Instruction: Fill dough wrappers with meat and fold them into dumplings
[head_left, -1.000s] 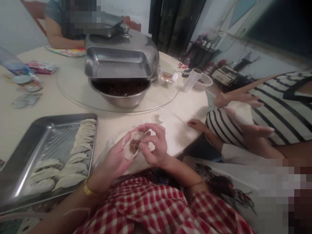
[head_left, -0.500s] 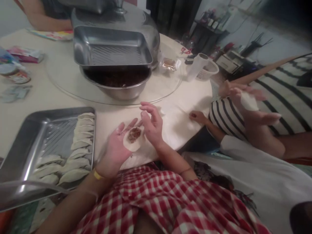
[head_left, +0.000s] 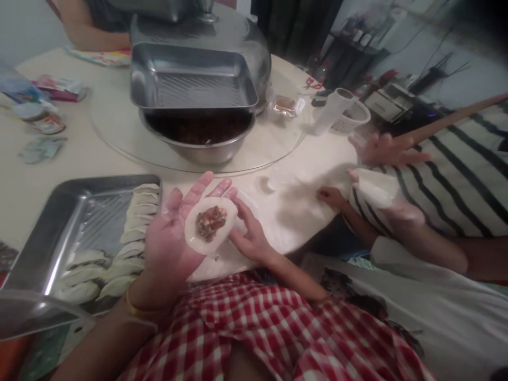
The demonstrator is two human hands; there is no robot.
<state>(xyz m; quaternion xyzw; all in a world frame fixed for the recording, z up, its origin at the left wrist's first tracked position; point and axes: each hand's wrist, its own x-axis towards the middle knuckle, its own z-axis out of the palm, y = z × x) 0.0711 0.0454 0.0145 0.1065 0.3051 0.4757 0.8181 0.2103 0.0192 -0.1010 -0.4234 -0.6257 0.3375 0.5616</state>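
Observation:
A round white dumpling wrapper (head_left: 190,228) with a lump of minced filling (head_left: 211,222) at its middle lies on my left hand (head_left: 169,248), palm up and fingers stretched out beneath it. At the wrapper's right edge, my right hand (head_left: 254,238) has its thumb and fingers closed on the rim; the fingertips are partly hidden. Left of my hands, a metal tray (head_left: 63,211) holds folded dumplings (head_left: 138,219) in a row along its right side, with several more near its front.
A steel bowl (head_left: 202,153) of dark filling sits on the glass turntable (head_left: 119,151), an empty-looking metal pan (head_left: 194,87) above it. To the right, a person in stripes holds a wrapper (head_left: 377,185); another person's hand (head_left: 331,197) rests at the table edge. A white basket (head_left: 353,119) stands behind.
My left hand has risen closer to the camera with the wrapper. My right hand has moved down from above and now touches the wrapper's right edge. The striped person's hands have shifted.

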